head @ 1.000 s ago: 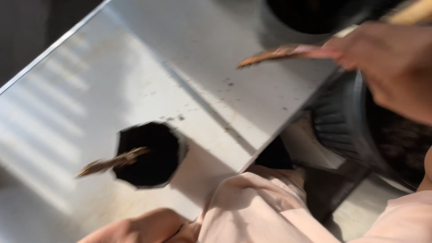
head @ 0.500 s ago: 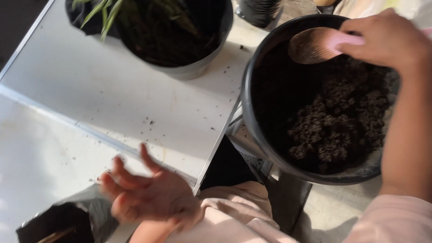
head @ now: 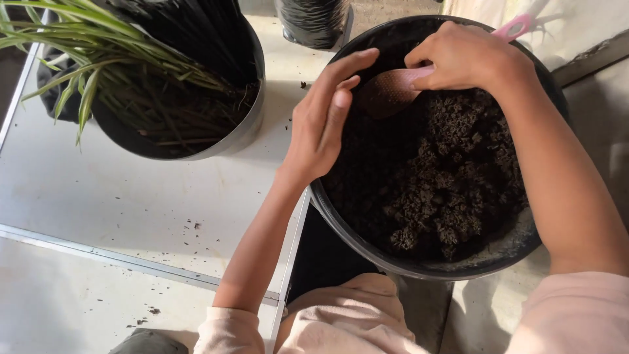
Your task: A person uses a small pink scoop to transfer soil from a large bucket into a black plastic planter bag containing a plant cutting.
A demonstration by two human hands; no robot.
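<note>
Soil [head: 452,170] fills the big black tub [head: 367,246] in dark lumps, heaped more on the right side. The right hand [head: 468,56] is closed around a pink scoop [head: 390,92], and the flat end of the scoop rests on the soil near the top of the tub. The pink handle [head: 517,26] pokes out past the fingers. The left hand [head: 327,115] is open, with fingers straight and close together, and it leans on the left rim of the tub, holding nothing. To scoop well, it looks best to push the scoop low under the lumps and keep it level so no soil falls. The open hand can work like a wall beside the scoop. A pot with a green plant [head: 183,85] stands on the white table [head: 98,196] to the left, near the tub. Crumbs of soil lie on the table.
</note>
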